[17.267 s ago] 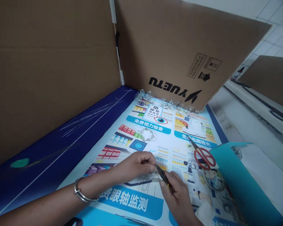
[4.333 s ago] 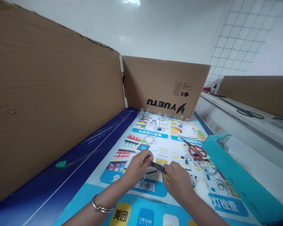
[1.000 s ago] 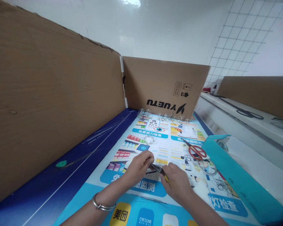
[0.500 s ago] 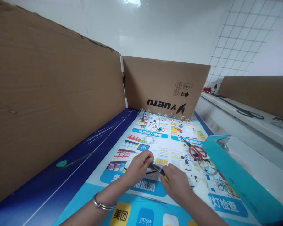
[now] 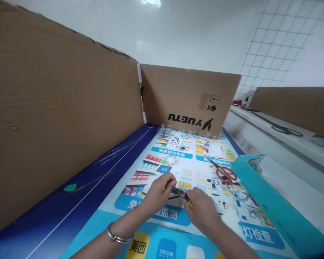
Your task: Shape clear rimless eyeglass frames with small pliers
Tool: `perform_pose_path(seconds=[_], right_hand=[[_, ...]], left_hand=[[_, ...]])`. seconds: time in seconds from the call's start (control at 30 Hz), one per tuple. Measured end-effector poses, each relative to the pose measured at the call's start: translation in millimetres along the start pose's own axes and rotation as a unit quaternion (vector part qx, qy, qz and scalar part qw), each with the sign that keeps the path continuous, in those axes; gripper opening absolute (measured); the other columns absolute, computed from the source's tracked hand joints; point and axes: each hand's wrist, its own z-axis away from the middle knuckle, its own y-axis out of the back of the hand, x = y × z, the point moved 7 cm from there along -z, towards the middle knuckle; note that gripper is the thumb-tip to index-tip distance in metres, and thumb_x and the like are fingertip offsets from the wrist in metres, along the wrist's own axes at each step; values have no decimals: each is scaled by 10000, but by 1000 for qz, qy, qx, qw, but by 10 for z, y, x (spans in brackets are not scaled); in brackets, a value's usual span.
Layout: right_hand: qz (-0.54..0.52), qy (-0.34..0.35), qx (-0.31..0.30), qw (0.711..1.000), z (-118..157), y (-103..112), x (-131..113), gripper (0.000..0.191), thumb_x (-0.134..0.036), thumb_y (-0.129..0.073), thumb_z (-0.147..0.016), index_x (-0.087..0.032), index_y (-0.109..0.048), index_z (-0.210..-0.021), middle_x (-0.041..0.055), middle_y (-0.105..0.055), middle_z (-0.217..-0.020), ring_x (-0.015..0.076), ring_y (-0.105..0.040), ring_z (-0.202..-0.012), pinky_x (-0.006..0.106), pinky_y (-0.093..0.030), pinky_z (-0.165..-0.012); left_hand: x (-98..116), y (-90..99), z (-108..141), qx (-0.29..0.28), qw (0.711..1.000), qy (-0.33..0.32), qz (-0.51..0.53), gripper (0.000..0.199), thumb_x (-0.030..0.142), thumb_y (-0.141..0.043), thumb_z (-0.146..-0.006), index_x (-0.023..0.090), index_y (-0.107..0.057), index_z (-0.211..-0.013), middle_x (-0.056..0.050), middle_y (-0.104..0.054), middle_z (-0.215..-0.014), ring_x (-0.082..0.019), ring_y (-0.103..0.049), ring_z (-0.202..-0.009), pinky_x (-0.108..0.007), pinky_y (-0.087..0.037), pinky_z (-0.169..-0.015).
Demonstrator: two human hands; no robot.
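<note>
My right hand (image 5: pixel 202 208) is closed around the handles of pliers (image 5: pixel 180 193) with dark metal jaws and a bit of yellow grip showing. The jaws point left, toward my left hand (image 5: pixel 162 189). That hand's thumb and fingers are pinched together right at the jaw tips; whatever is between them is too small to make out. Below both hands, several thin dark wires (image 5: pixel 172 228) lie across the printed sheet (image 5: pixel 110 216). Beyond my left hand rests a loose coil of thin clear or silvery wire (image 5: pixel 171 160).
Red-handled scissors (image 5: pixel 226 175) lie to the right, beside a teal-sided box (image 5: pixel 275 201). A tangle of wire (image 5: pixel 255 213) and a white pad (image 5: pixel 232 221) sit near it. Cardboard panels (image 5: pixel 189 93) wall the left and back. A green-topped tool (image 5: pixel 70 187) lies left.
My left hand has shifted very slightly at the jaw tips, its fingers a little differently placed. The right hand and the pliers have barely moved.
</note>
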Motion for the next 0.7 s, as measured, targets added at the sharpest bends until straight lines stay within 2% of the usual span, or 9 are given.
perform_pose_path(seconds=[0.7], right_hand=[[5, 4, -15, 1000, -10, -1, -35, 113, -316, -402, -829, -236, -481, -831, -1, -528, -814, 150, -497, -735, 239, -236, -546]], left_hand=[[-2, 1, 8, -17, 1000, 10, 7, 145, 249, -364, -840, 185, -461, -753, 14, -517, -669, -115, -517, -608, -218, -400, -583]])
